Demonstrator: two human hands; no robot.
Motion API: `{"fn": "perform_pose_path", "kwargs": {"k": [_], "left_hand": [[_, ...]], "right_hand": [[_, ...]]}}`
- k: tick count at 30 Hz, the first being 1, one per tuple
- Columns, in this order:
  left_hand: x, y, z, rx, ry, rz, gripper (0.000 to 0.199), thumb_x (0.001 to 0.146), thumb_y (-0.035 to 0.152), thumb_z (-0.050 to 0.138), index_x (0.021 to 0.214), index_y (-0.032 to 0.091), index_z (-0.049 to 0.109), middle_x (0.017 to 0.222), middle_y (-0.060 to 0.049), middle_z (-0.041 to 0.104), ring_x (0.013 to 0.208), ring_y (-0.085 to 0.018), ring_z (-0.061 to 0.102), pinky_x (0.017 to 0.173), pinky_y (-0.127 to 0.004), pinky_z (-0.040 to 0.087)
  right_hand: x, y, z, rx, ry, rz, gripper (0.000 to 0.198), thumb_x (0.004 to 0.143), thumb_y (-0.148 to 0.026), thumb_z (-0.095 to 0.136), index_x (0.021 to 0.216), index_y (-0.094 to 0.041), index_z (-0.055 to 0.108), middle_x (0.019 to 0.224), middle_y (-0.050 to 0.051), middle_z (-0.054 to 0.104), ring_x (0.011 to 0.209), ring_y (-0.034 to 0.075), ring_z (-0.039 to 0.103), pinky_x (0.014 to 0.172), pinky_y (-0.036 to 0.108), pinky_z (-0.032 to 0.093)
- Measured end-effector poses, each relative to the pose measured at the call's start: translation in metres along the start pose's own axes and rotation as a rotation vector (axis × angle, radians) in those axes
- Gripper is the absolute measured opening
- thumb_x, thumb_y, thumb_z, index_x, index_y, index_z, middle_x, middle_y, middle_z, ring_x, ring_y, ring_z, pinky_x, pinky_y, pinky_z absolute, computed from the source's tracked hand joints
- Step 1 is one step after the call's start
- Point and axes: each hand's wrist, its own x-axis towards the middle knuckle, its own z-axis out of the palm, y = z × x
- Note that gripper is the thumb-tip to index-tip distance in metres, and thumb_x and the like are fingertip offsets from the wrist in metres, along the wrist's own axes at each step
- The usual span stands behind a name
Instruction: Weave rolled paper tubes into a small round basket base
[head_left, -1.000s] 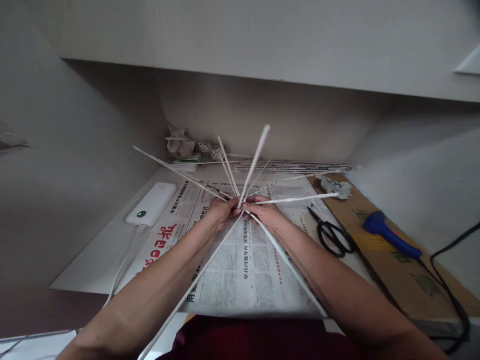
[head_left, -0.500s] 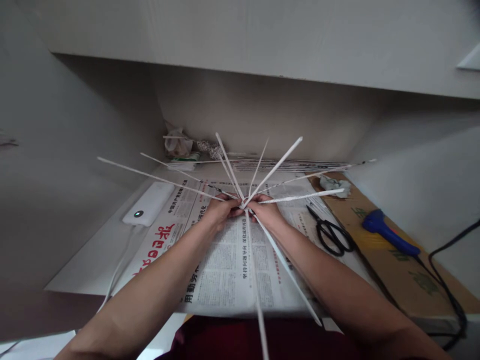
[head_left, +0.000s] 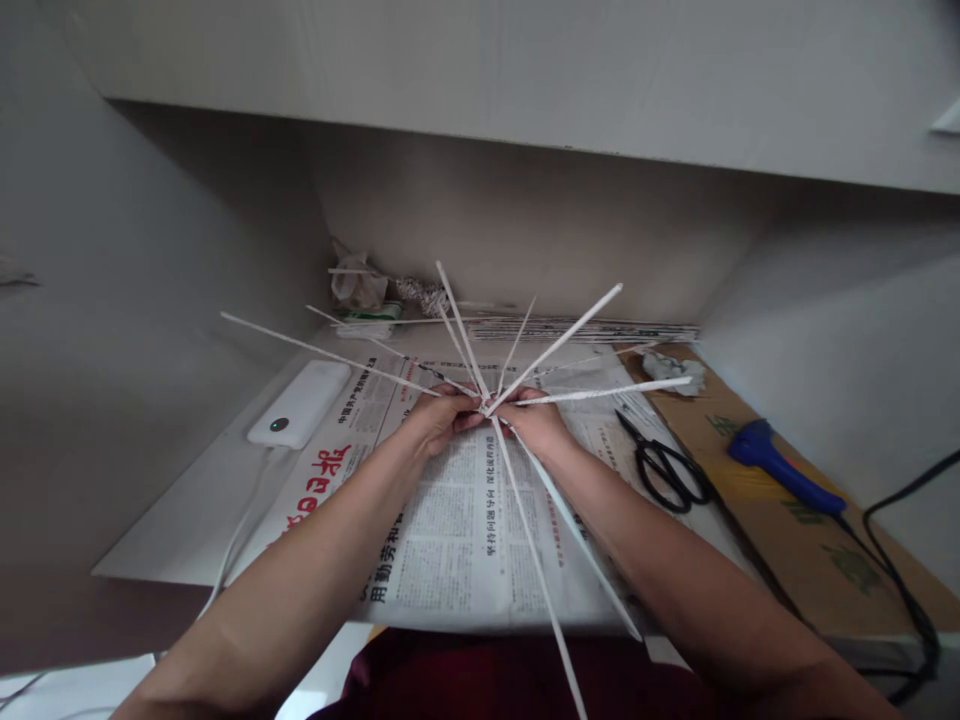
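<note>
Several thin white rolled-paper sticks point(head_left: 559, 346) cross at one middle point and fan outward like spokes. My left hand point(head_left: 439, 422) pinches the crossing from its left side, fingers closed. From the right, my right hand point(head_left: 536, 422) grips the same crossing, its fingertips nearly meeting the left ones. Fingers partly hide how the sticks join there. Two of the sticks run back toward my body, one passing over the newspaper point(head_left: 450, 545) and down past my dark red clothing.
Black-handled scissors point(head_left: 664, 472) lie right of the newspaper. A blue glue gun point(head_left: 784, 468) with a black cord rests on cardboard point(head_left: 806, 560). Left is a white power bank point(head_left: 300, 405) with a cable. More paper sticks point(head_left: 585, 329) lie along the back wall.
The long stick toward my body has swung its near end to the right. The left sticks' tips and the upper right stick's tip have also shifted right. Both hands keep their hold.
</note>
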Motion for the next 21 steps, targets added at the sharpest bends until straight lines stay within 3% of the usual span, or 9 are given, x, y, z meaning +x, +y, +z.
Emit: {"fn": "perform_pose_path", "kwargs": {"k": [10, 14, 21], "left_hand": [[0.001, -0.008, -0.003, 0.138, 0.004, 0.217, 0.031, 0.047, 0.013, 0.087, 0.069, 0.012, 0.066, 0.058, 0.000, 0.063, 0.054, -0.012, 0.061, 0.056, -0.024, 0.053], [0.002, -0.009, -0.004, 0.188, -0.032, 0.245, 0.030, 0.047, 0.019, 0.088, 0.066, 0.012, 0.066, 0.061, -0.001, 0.064, 0.055, -0.012, 0.060, 0.055, -0.023, 0.052], [0.001, -0.012, -0.002, 0.188, 0.011, 0.246, 0.036, 0.045, 0.023, 0.089, 0.068, 0.014, 0.062, 0.061, 0.001, 0.065, 0.056, -0.012, 0.062, 0.057, -0.024, 0.054]], "right_hand": [[0.005, 0.007, -0.002, -0.031, 0.042, -0.003, 0.032, 0.054, -0.040, 0.081, 0.070, -0.020, 0.061, 0.052, -0.004, 0.060, 0.048, 0.013, 0.056, 0.047, 0.025, 0.047], [0.005, 0.007, -0.002, -0.064, 0.035, 0.008, 0.030, 0.060, -0.041, 0.078, 0.069, -0.021, 0.059, 0.055, -0.002, 0.062, 0.048, 0.015, 0.058, 0.046, 0.026, 0.048], [0.003, 0.005, 0.001, -0.009, 0.045, 0.058, 0.031, 0.063, -0.041, 0.079, 0.064, -0.021, 0.055, 0.053, -0.002, 0.061, 0.043, 0.013, 0.055, 0.039, 0.023, 0.043]]}}
